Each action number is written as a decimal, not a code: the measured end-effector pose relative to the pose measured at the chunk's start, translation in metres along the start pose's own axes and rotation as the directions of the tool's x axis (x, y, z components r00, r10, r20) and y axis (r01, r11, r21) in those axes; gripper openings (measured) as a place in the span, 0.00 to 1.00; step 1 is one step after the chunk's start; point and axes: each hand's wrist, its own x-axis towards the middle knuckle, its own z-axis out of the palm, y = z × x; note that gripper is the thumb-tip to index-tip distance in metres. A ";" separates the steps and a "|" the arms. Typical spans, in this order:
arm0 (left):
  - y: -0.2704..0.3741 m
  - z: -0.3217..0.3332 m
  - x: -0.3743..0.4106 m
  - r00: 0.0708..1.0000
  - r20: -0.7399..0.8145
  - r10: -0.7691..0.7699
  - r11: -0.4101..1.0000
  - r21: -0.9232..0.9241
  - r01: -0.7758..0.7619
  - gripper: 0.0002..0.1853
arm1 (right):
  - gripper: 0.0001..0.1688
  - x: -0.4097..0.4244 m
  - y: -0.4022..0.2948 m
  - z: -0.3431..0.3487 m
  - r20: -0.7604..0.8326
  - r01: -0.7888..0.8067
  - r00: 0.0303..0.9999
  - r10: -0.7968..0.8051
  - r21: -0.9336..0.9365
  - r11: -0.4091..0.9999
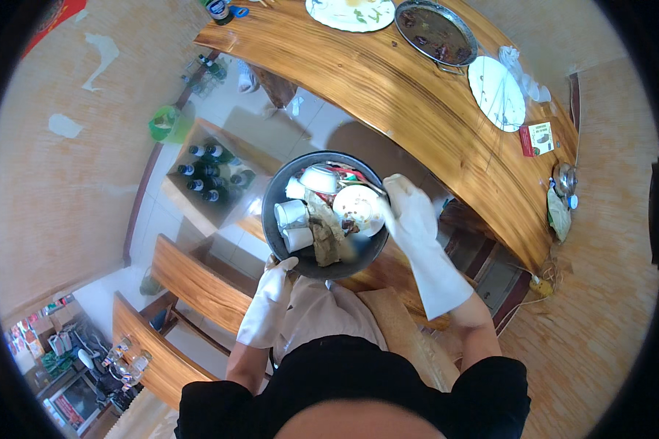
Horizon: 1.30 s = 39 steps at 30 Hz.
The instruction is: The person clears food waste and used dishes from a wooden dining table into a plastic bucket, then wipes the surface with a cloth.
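Note:
My left hand (279,271), in a white rubber glove, grips the lower left rim of a round black basin (324,269). At the basin's right rim is my right hand (405,204), gloved the same way, with its fingers bent beside a small white plate (358,207); whether they hold the rim, the plate or both I cannot tell. Inside the basin lie a white bowl (318,179), a white cup (291,213), another cup (297,239), crumpled brown-stained tissue (326,233) and food scraps.
A curved wooden table (362,71) ahead bears an oval plate (351,12), a metal pan with sauce (436,34), a second white plate (497,93) and a red-and-white box (537,139). At left stand a carton (189,217) of green bottles and a green bin (167,125); wooden benches (198,269) are nearer.

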 end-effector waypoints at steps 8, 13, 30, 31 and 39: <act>-0.011 -0.023 0.000 0.997 0.058 -0.048 0.997 -0.050 0.051 0.23 | 0.24 0.037 0.007 0.072 0.227 0.263 0.964 -0.140 -0.719 0.643; -0.028 -0.050 0.015 0.998 0.059 -0.019 0.994 -0.108 0.025 0.23 | 0.21 0.034 -0.022 0.067 0.252 0.134 0.968 0.016 -0.566 0.813; -0.017 -0.065 0.009 0.968 0.246 0.040 0.998 -0.063 -0.026 0.27 | 0.21 0.031 -0.041 0.051 0.436 0.207 0.891 0.126 -0.638 0.742; -0.012 -0.060 0.002 0.971 0.236 0.036 0.998 -0.051 -0.024 0.27 | 0.21 0.027 -0.036 0.048 0.423 0.196 0.899 0.114 -0.620 0.759; 0.007 -0.055 -0.008 0.946 0.319 0.059 0.996 -0.083 -0.035 0.27 | 0.20 0.025 -0.125 -0.019 0.260 0.277 0.955 -0.144 -0.597 0.753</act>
